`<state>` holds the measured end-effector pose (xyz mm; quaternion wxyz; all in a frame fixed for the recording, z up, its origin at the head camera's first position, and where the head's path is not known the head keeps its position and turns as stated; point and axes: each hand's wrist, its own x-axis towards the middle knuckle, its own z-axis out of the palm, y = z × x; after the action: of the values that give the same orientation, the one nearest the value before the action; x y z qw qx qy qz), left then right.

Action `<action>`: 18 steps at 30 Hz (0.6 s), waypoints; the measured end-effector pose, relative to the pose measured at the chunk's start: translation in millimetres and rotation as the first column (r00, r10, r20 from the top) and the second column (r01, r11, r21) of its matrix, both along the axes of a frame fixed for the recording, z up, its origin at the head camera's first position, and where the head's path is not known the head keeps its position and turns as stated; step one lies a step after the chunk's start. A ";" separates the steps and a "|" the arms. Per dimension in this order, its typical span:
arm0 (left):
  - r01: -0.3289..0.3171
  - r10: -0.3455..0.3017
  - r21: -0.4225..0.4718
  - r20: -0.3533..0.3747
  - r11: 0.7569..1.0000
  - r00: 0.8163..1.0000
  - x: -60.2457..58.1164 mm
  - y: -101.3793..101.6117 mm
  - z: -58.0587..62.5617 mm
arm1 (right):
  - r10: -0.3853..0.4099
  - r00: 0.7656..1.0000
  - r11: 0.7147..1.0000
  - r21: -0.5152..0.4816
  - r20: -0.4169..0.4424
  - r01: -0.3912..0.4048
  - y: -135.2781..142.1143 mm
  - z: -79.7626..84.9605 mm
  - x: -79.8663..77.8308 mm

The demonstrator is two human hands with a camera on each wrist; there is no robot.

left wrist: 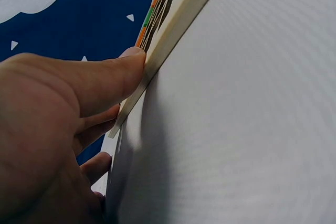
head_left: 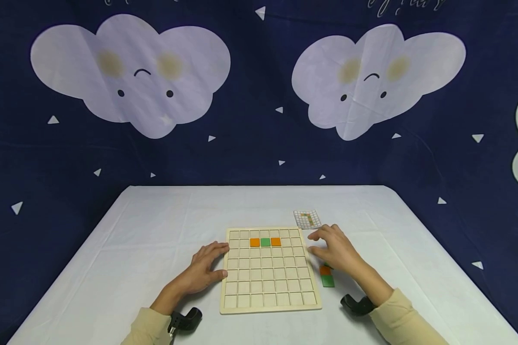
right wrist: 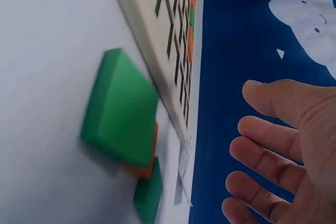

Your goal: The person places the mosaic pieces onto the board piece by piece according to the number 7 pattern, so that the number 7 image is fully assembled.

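Note:
A wooden grid board [head_left: 241, 306] lies flat on the table. One of its upper rows carries an orange tile [head_left: 254, 242], a green tile [head_left: 265, 242] and another orange tile [head_left: 276, 242] side by side. Along the board's left edge rests my left hand [head_left: 203, 269], its thumb [left wrist: 123, 77] and fingertips against the rim. My right hand [head_left: 337, 249] hovers near the right edge with fingers loosely bent and nothing between them. Below it, a loose green tile [right wrist: 123, 108] and an orange tile [head_left: 325, 270] lie beside the board, with another green tile [right wrist: 149, 195] partly covered in the head view.
A small pattern card [head_left: 307, 219] printed with a coloured grid lies past the board's upper right corner. White cloth covers the table [head_left: 177, 211]. Behind it hangs a dark blue curtain [head_left: 259, 158] with clouds. Black wrist cameras sit near both sleeves.

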<state>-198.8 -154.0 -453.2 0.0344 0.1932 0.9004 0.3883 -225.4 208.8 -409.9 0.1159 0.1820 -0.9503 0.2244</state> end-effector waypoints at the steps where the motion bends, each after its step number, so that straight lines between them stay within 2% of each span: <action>1: 0.000 0.000 0.001 0.001 1.000 1.000 0.0 0.0 0.0 | -0.007 1.000 1.000 0.002 0.005 0.007 1.2 -0.5 0.5; 8: 0.004 -0.004 -0.001 0.000 1.000 1.000 0.3 -0.6 0.4 | -0.052 0.997 0.999 0.016 0.052 0.052 10.6 -4.1 4.5; 18: 0.005 -0.005 0.005 0.005 1.000 1.000 1.2 -1.1 0.6 | -0.059 0.998 0.998 0.019 0.038 0.058 23.7 -11.9 9.2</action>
<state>-197.7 -155.1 -452.5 0.0370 0.1945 0.8989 0.3908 -216.2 232.4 -421.8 0.1024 0.1507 -0.9592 0.2160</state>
